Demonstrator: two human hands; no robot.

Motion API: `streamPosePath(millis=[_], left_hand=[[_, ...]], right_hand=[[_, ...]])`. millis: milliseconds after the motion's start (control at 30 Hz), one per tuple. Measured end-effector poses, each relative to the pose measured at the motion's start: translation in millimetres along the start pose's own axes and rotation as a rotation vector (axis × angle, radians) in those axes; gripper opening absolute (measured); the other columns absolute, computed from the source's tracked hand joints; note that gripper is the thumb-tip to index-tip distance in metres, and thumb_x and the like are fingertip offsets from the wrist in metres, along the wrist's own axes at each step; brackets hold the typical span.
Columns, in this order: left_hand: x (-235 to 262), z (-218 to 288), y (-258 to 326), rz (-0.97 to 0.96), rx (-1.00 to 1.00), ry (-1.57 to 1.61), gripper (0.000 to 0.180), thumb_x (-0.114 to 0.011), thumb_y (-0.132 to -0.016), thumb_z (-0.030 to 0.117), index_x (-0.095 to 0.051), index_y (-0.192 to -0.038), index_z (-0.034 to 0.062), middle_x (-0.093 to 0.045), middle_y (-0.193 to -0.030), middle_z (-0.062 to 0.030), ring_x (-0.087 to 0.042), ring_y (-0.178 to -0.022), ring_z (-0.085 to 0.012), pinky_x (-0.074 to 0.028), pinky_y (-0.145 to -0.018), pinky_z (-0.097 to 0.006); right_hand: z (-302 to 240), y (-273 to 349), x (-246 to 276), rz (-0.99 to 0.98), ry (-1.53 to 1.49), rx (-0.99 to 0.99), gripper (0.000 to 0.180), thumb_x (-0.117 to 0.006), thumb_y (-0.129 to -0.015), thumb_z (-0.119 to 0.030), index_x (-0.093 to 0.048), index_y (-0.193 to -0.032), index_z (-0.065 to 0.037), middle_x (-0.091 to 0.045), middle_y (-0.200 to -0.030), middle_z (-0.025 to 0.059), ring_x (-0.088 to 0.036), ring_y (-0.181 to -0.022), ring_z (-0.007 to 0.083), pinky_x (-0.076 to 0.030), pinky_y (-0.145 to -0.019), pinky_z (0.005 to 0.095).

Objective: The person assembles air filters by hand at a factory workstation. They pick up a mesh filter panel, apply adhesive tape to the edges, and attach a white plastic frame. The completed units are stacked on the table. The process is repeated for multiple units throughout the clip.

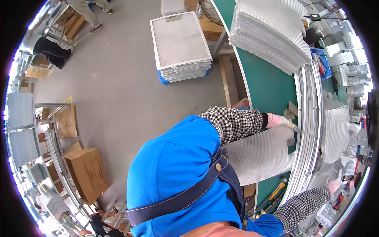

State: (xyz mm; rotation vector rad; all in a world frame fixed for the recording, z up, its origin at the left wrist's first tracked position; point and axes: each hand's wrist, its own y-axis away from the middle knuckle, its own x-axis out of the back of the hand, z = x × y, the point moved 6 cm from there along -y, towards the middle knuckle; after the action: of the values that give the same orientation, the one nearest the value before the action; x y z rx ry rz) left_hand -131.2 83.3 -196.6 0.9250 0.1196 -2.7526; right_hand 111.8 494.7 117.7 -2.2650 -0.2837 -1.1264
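My left hand point(278, 121), in a pink glove with pale fingertips, reaches over the bench to the near edge of a bundle of long silvery metal strips point(306, 130). Its fingers are closed together, and what lies between them is too small to make out. Below that forearm a grey metal mesh sheet point(256, 152) juts over the bench edge. Further right, past the strips, my right hand point(334, 185) is by the lower end of a stack of mesh sheets point(334, 132). It also wears a pink glove; its fingers are too small and unclear to read.
A tall pile of mesh sheets point(272, 33) covers the far end of the green bench point(262, 75). Framed mesh panels point(181, 43) are stacked on the floor. Near me on the bench lie a hammer point(281, 185) and other hand tools. Cardboard boxes point(85, 172) stand at left.
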Motion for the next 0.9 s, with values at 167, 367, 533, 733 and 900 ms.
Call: streamPosePath(millis=[167, 367, 533, 733, 900], left_hand=[[0, 13, 12, -0.02, 0.0, 0.058, 0.051, -0.058, -0.103, 0.039, -0.059, -0.137, 0.0009, -0.062, -0.132, -0.0105, -0.058, -0.113, -0.0162, -0.047, -0.1, -0.033], [-11, 2, 2, -0.195, -0.003, 0.08, 0.052, -0.05, -0.106, 0.039, -0.056, -0.142, 0.0022, -0.062, -0.134, -0.0108, -0.059, -0.115, -0.0177, -0.047, -0.101, -0.032], [-5, -5, -5, -0.196, -0.17, -0.079, 0.048, -0.047, -0.108, 0.036, -0.059, -0.138, 0.0008, -0.064, -0.128, -0.0076, -0.059, -0.115, -0.0176, -0.047, -0.1, -0.033], [-59, 60, 55, -0.134, 0.093, 0.575, 0.047, -0.05, -0.107, 0.039, -0.057, -0.134, 0.0018, -0.066, -0.117, -0.0085, -0.063, -0.103, -0.0179, -0.051, -0.093, -0.032], [-36, 57, 38, -0.122, -0.151, 0.042, 0.072, -0.049, -0.104, 0.052, -0.038, -0.15, -0.0009, -0.058, -0.136, -0.0165, -0.059, -0.122, -0.0229, -0.053, -0.101, -0.039]], right_hand=[[-41, 49, -16, 0.015, -0.905, -0.425, 0.054, -0.06, -0.098, -0.014, -0.048, -0.15, -0.01, -0.053, -0.146, 0.0094, -0.053, -0.128, 0.0231, -0.037, -0.115, 0.0375], [15, 52, -17, 0.026, -0.588, -0.17, 0.049, -0.052, -0.105, -0.025, -0.049, -0.147, 0.0, -0.055, -0.146, 0.0104, -0.052, -0.13, 0.0198, -0.038, -0.112, 0.0304], [35, 106, -33, 0.186, -1.088, -0.16, 0.037, -0.069, -0.086, -0.039, -0.068, -0.093, -0.003, -0.067, -0.09, 0.0161, -0.066, -0.082, 0.0313, -0.053, -0.073, 0.0397], [-66, 301, -79, -0.146, -0.776, -0.124, 0.05, -0.069, -0.094, -0.031, -0.057, -0.126, 0.005, -0.064, -0.117, 0.0159, -0.062, -0.104, 0.0217, -0.052, -0.089, 0.0326], [-92, 447, -108, -0.359, -0.821, -0.489, 0.059, -0.068, -0.095, -0.035, -0.052, -0.134, 0.006, -0.068, -0.112, 0.0139, -0.068, -0.091, 0.0162, -0.056, -0.073, 0.0261]])
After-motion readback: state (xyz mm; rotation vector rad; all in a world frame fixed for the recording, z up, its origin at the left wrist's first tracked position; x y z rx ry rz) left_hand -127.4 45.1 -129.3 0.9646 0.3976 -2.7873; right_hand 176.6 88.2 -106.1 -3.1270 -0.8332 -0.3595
